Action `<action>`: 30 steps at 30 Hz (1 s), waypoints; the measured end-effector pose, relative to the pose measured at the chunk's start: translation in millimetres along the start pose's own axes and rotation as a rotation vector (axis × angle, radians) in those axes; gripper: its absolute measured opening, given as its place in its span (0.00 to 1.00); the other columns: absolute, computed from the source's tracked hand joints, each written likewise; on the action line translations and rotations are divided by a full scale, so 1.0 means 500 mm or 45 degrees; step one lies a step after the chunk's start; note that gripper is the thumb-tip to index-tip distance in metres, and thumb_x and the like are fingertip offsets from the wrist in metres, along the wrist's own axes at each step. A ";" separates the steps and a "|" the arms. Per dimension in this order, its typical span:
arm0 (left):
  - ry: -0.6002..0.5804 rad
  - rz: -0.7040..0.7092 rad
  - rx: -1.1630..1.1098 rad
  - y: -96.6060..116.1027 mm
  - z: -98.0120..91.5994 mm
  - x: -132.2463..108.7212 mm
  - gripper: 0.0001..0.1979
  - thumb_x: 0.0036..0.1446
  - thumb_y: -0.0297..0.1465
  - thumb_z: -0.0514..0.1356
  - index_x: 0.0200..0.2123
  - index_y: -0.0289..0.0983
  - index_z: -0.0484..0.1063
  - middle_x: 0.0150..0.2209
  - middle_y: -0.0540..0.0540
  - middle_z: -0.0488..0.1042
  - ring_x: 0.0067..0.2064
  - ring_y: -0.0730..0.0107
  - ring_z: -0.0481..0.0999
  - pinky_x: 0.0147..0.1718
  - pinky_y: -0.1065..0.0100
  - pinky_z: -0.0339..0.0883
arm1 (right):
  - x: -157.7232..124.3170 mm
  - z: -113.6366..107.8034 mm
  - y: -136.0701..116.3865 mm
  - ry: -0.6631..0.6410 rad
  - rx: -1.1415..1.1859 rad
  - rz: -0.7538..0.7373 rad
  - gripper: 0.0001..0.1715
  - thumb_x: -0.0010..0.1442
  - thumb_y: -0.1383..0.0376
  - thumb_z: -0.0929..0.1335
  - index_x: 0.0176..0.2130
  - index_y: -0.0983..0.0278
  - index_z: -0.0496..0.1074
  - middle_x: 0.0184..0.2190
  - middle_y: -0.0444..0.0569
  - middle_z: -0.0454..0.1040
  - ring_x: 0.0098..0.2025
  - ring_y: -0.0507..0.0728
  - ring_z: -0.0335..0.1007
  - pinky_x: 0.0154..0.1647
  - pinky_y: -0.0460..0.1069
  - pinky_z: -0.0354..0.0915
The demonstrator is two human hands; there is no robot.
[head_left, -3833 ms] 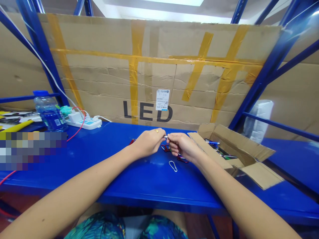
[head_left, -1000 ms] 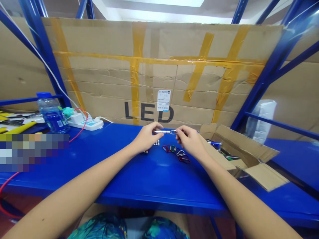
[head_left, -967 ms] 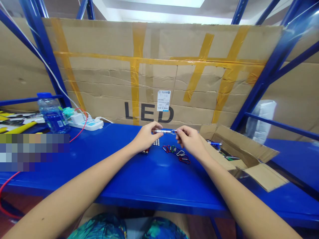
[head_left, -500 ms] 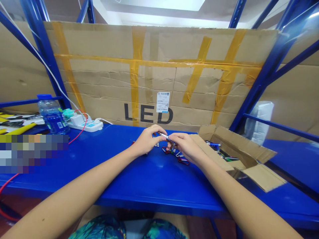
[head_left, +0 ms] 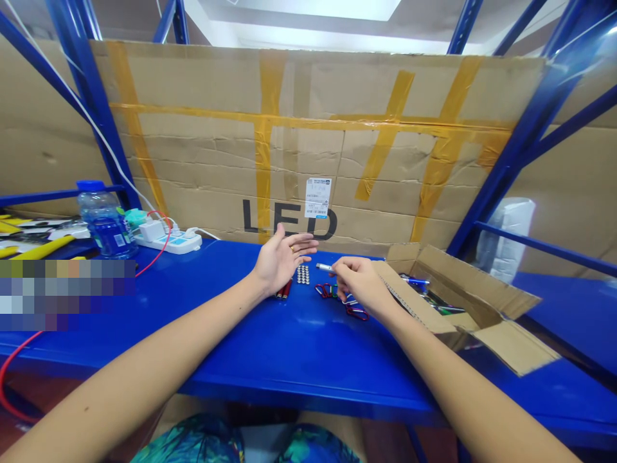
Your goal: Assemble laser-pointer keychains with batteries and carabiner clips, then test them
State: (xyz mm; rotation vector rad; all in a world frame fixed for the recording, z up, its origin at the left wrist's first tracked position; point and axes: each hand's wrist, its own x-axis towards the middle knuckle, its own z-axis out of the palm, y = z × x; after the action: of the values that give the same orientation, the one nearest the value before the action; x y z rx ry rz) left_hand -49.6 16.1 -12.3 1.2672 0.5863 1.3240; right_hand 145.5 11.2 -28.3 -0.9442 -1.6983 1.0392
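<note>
My left hand (head_left: 282, 260) lies open, palm up, holding nothing, just behind a small stack of red cylinders (head_left: 284, 289). My right hand (head_left: 359, 283) pinches a slim silver metal penlight (head_left: 324, 266) by its end, above several coloured carabiners (head_left: 337, 297). Between the hands stands a neat block of small silver button cells (head_left: 303, 274). The carabiners are red, green and silver, and they lie in a loose tangle partly under my right hand.
The blue steel shelf top (head_left: 241, 341) carries everything. An open cardboard box (head_left: 463, 283) with pens inside sits to the right. A power strip (head_left: 168, 243), a water bottle (head_left: 105, 225) and yellow-handled items stand at the left. A taped cardboard sheet forms the back.
My hands have parted. The left hand has let go of the penlight and opened, moving left, while the right hand keeps it. The button cells and red cylinders now show.
</note>
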 end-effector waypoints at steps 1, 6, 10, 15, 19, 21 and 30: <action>-0.005 -0.008 -0.018 0.000 0.000 0.000 0.38 0.60 0.58 0.43 0.45 0.32 0.75 0.51 0.32 0.75 0.54 0.52 0.74 0.48 0.57 0.70 | -0.001 0.001 -0.002 -0.004 -0.003 -0.004 0.11 0.54 0.61 0.65 0.22 0.62 0.65 0.12 0.37 0.58 0.13 0.49 0.57 0.15 0.46 0.55; -0.028 -0.034 -0.042 -0.005 0.004 -0.003 0.36 0.61 0.57 0.44 0.44 0.32 0.75 0.49 0.32 0.76 0.52 0.53 0.75 0.48 0.56 0.70 | -0.008 0.004 -0.010 -0.016 -0.057 -0.034 0.11 0.55 0.62 0.63 0.23 0.62 0.65 0.12 0.38 0.60 0.13 0.50 0.59 0.17 0.46 0.56; -0.063 -0.035 -0.030 -0.009 0.006 -0.005 0.35 0.61 0.57 0.45 0.44 0.32 0.76 0.48 0.33 0.77 0.51 0.53 0.75 0.47 0.56 0.70 | -0.012 0.004 -0.015 -0.007 -0.115 -0.036 0.12 0.55 0.62 0.64 0.22 0.62 0.65 0.12 0.38 0.61 0.13 0.49 0.58 0.18 0.46 0.56; -0.119 -0.067 -0.113 -0.014 0.011 -0.008 0.33 0.61 0.55 0.48 0.42 0.32 0.76 0.46 0.34 0.77 0.49 0.54 0.75 0.47 0.57 0.68 | -0.013 0.005 -0.021 -0.028 -0.091 -0.004 0.10 0.53 0.61 0.64 0.23 0.62 0.65 0.12 0.38 0.61 0.13 0.49 0.58 0.17 0.45 0.53; -0.155 -0.127 -0.131 -0.018 0.016 -0.011 0.30 0.61 0.53 0.51 0.40 0.31 0.77 0.42 0.36 0.77 0.44 0.60 0.75 0.40 0.63 0.67 | -0.010 0.006 -0.018 -0.014 -0.125 -0.001 0.10 0.53 0.61 0.64 0.24 0.63 0.65 0.11 0.38 0.61 0.13 0.49 0.57 0.17 0.45 0.53; -0.186 -0.153 -0.117 -0.021 0.017 -0.012 0.29 0.60 0.53 0.53 0.39 0.31 0.77 0.40 0.38 0.76 0.41 0.63 0.74 0.35 0.66 0.65 | -0.008 0.004 -0.013 -0.015 -0.146 -0.012 0.11 0.54 0.60 0.64 0.24 0.63 0.66 0.11 0.37 0.60 0.13 0.49 0.57 0.17 0.45 0.54; -0.239 -0.192 -0.105 -0.023 0.021 -0.016 0.28 0.55 0.54 0.58 0.37 0.31 0.76 0.37 0.39 0.75 0.36 0.66 0.73 0.33 0.67 0.63 | -0.005 0.001 -0.008 -0.069 -0.172 -0.035 0.15 0.58 0.57 0.64 0.24 0.63 0.65 0.13 0.38 0.61 0.13 0.49 0.58 0.16 0.45 0.53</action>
State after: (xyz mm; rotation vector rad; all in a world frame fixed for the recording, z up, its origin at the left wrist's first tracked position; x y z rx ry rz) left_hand -37.8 7.9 -22.0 1.2388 0.4800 1.0808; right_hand 145.2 7.2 -25.8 -0.9832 -1.8404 0.9488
